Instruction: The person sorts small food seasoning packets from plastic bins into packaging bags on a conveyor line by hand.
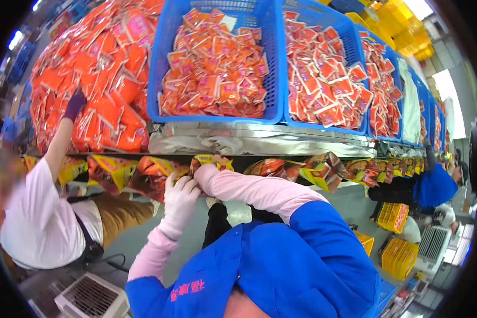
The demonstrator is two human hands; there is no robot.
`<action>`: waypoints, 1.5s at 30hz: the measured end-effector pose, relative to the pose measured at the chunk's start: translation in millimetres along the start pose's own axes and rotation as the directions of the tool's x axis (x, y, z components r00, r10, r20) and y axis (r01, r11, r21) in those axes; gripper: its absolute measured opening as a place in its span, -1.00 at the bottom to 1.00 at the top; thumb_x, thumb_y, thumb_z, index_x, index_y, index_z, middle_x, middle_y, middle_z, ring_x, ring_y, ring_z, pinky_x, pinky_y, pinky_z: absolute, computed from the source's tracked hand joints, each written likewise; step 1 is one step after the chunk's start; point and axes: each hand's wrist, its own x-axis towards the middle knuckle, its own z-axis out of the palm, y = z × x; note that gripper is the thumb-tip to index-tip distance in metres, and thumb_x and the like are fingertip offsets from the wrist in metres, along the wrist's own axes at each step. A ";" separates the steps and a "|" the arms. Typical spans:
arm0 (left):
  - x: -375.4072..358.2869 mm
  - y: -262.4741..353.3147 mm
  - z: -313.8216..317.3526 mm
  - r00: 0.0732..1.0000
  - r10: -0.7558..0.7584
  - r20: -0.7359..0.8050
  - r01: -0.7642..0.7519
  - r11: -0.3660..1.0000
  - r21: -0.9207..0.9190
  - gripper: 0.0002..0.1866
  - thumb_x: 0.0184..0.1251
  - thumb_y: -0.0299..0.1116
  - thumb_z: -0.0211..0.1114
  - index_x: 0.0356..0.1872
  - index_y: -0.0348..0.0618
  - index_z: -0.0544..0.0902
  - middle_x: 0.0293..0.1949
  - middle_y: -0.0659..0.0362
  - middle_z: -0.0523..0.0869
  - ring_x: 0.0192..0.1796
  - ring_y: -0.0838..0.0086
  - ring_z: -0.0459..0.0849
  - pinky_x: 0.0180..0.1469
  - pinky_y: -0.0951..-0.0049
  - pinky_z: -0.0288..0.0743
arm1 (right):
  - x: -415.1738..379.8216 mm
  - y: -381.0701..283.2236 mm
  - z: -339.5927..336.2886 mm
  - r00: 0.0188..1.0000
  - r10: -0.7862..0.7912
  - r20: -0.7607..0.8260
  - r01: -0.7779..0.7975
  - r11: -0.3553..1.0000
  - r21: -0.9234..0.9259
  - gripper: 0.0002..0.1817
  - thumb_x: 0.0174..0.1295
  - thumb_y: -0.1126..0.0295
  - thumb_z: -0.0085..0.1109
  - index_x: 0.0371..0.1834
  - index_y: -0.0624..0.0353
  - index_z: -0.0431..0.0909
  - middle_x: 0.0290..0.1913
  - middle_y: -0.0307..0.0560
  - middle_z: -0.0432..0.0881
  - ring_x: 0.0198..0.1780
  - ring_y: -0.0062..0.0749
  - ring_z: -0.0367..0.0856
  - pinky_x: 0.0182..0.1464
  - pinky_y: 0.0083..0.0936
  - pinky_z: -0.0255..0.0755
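The white-gloved left hand [179, 201] has its fingertips close against the right hand [208, 172], whose own fingers are hidden at the yellow-and-red pouch [223, 162] directly ahead of it; I cannot tell whether either hand is clamped on anything or has its fingers apart. The pouch's mouth is also covered, so a slip would be hard to notice. The likeliest trouble is a tug that tips this pouch or knocks the red pouch [152, 183] just left of the left hand, since the row stands close together; the pink sleeve [265, 191] behind the right hand could also catch a neighbour. Beyond the hands runs a ledge draped with clear plastic sheeting [249, 140], and past that a blue crate [274, 100] of small red sachets [217, 79]. Ahead and left of the hands spreads a heap of large red packets [108, 90], touched by a co-worker's dark-gloved hand [76, 103]. Far to the right, yellow crates [400, 258] sit on the grey floor [363, 204].
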 end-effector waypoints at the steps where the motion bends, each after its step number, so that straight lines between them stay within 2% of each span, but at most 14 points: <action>1: 1.7 4.7 -9.3 0.999 0.025 -0.048 -0.023 0.999 0.048 -0.91 -0.04 -0.41 0.33 -0.45 -0.12 0.68 -0.12 0.13 0.73 0.10 0.27 0.64 0.35 -0.18 0.36 | 10.7 7.9 24.6 0.999 0.046 -0.003 -0.046 0.998 0.046 -0.75 0.28 0.23 0.13 -0.28 0.00 0.81 -0.20 -0.02 0.81 -0.12 -0.08 0.79 -0.07 -0.19 0.62; 7: 6.9 22.3 5.0 0.998 -0.054 0.023 0.055 0.998 -0.043 -0.88 -0.12 -0.40 0.41 -0.48 -0.07 0.67 0.03 0.15 0.65 0.20 0.20 0.56 0.33 -0.17 0.34 | 106.5 1.7 144.2 0.994 -0.073 0.078 0.085 0.981 -0.174 -0.79 0.30 0.20 0.17 -0.15 -0.14 0.80 -0.05 -0.20 0.78 -0.01 -0.22 0.76 -0.08 -0.19 0.63; 11: 27.6 22.4 -37.4 0.902 -0.361 0.239 0.314 0.925 0.213 -0.64 -0.03 -0.31 0.51 -0.16 -0.09 0.64 0.06 0.07 0.63 0.18 0.06 0.55 0.32 -0.11 0.29 | -116.6 11.6 -110.4 0.922 -0.332 0.198 0.344 0.938 -0.033 -0.69 0.24 0.34 0.18 0.02 -0.01 0.77 -0.08 -0.01 0.79 0.01 -0.10 0.76 0.01 -0.09 0.62; 12: 39.0 20.4 -41.7 0.912 -0.361 0.196 0.329 0.928 0.177 -0.58 0.00 -0.28 0.52 -0.09 -0.10 0.62 0.06 0.06 0.63 0.18 0.05 0.55 0.32 -0.08 0.28 | -190.7 43.7 -185.0 0.972 -0.149 0.180 0.043 0.871 0.489 -0.70 0.23 0.38 0.16 -0.01 0.03 0.75 -0.16 0.05 0.78 -0.09 -0.09 0.77 -0.03 -0.16 0.63; 14: 73.9 4.2 -48.9 0.922 -0.372 0.105 0.367 0.928 0.064 -0.55 0.02 -0.26 0.52 -0.04 -0.13 0.60 0.09 0.00 0.63 0.19 0.01 0.54 0.34 -0.05 0.28 | -241.7 123.2 -191.5 0.906 0.016 -0.423 0.092 0.968 0.235 -0.76 0.23 0.30 0.24 -0.06 -0.02 0.74 -0.19 0.10 0.76 -0.08 -0.04 0.76 -0.01 -0.18 0.61; 17: 148.9 -45.2 -14.8 0.953 -0.284 -0.107 0.293 0.953 0.081 -0.56 0.14 -0.29 0.47 0.04 -0.16 0.61 0.10 -0.02 0.65 0.19 0.01 0.58 0.28 0.03 0.37 | -254.9 268.9 -163.5 0.712 0.512 -0.481 -0.492 0.852 0.178 -0.60 0.14 0.25 0.38 0.05 0.08 0.66 -0.09 0.17 0.74 0.01 0.08 0.71 0.11 -0.11 0.55; 22: 237.5 -137.1 91.3 0.828 -0.501 0.252 0.401 0.843 0.360 -0.59 0.26 -0.25 0.36 0.14 -0.03 0.64 0.02 -0.01 0.73 0.13 0.04 0.65 0.22 0.09 0.49 | -235.6 323.8 -111.7 0.773 0.449 -0.448 -0.433 0.890 0.144 -0.78 0.19 0.29 0.31 -0.18 0.14 0.66 -0.21 0.22 0.72 -0.05 0.18 0.68 0.03 -0.06 0.54; 26: 215.3 -131.1 69.3 0.905 -0.417 0.078 0.423 0.902 -0.085 -0.79 0.39 -0.31 0.21 -0.06 -0.12 0.64 -0.26 -0.10 0.74 -0.15 -0.04 0.73 -0.08 0.10 0.58 | -260.8 339.3 -94.0 0.655 0.464 -0.596 -0.381 0.884 0.270 -0.75 0.23 0.43 0.22 -0.04 0.12 0.73 -0.18 0.19 0.74 -0.07 0.08 0.73 0.01 -0.17 0.58; 29: 154.9 -46.3 -22.2 0.891 -0.453 0.030 0.412 0.779 -0.472 -0.84 0.28 -0.45 0.28 -0.14 -0.19 0.64 -0.29 -0.01 0.73 -0.21 0.05 0.73 -0.16 0.17 0.58 | -301.1 260.9 -140.7 0.481 0.587 -0.651 -0.135 0.783 0.607 -0.73 0.30 0.52 0.16 0.04 0.24 0.68 -0.19 0.02 0.80 -0.19 -0.45 0.73 -0.09 -0.52 0.54; 32: 71.3 16.3 -41.4 0.907 -0.403 -0.119 0.298 0.817 -0.494 -0.76 0.09 -0.54 0.38 -0.18 -0.19 0.64 -0.26 0.07 0.73 -0.21 0.14 0.72 -0.16 0.25 0.62 | -292.6 164.0 -161.7 0.660 0.521 -0.542 0.299 0.479 0.825 -0.82 0.31 0.54 0.23 -0.05 0.17 0.71 -0.18 -0.16 0.77 -0.15 -0.59 0.66 -0.05 -0.54 0.54; 35: 27.5 49.5 -7.9 0.946 -0.318 -0.057 0.267 0.869 -0.417 -0.72 0.00 -0.44 0.48 -0.20 -0.15 0.67 -0.20 0.06 0.74 -0.18 0.20 0.73 -0.14 0.25 0.61 | -251.4 67.6 -168.4 0.834 -0.022 -0.551 0.415 0.683 0.601 -0.76 0.24 0.46 0.23 -0.03 0.14 0.69 -0.17 0.00 0.76 -0.14 -0.13 0.77 -0.05 -0.31 0.59; 38: 13.7 35.1 25.2 0.883 -0.377 0.280 0.392 0.920 0.003 -0.66 0.06 -0.18 0.50 -0.26 -0.21 0.70 -0.20 0.03 0.73 -0.17 0.19 0.70 -0.06 0.20 0.55 | -155.2 34.5 -101.3 0.949 -0.256 -0.185 0.286 0.946 0.155 -0.77 0.16 0.40 0.24 -0.11 0.15 0.70 -0.24 0.13 0.74 -0.13 -0.03 0.75 -0.08 -0.18 0.58; 41: 16.6 32.1 -2.9 0.899 -0.291 0.327 0.278 0.957 0.088 -0.51 0.06 0.03 0.46 -0.27 -0.27 0.69 -0.28 -0.03 0.71 -0.12 0.11 0.66 0.04 0.12 0.49 | -28.9 4.9 -2.2 0.944 -0.049 0.327 0.038 0.998 0.041 -0.90 0.06 0.33 0.39 -0.38 0.04 0.77 -0.23 -0.01 0.78 -0.19 -0.08 0.77 -0.09 -0.28 0.63; 45: 9.7 3.6 -15.0 0.872 -0.074 0.484 0.102 0.994 -0.032 -0.63 0.17 -0.01 0.39 -0.38 -0.17 0.73 -0.38 0.03 0.72 -0.17 0.08 0.69 0.05 0.15 0.52 | -100.1 1.0 -91.8 0.984 -0.098 0.149 0.048 0.950 0.307 -0.82 0.11 0.29 0.33 -0.25 0.04 0.78 -0.22 0.02 0.78 -0.14 -0.10 0.76 -0.02 -0.28 0.61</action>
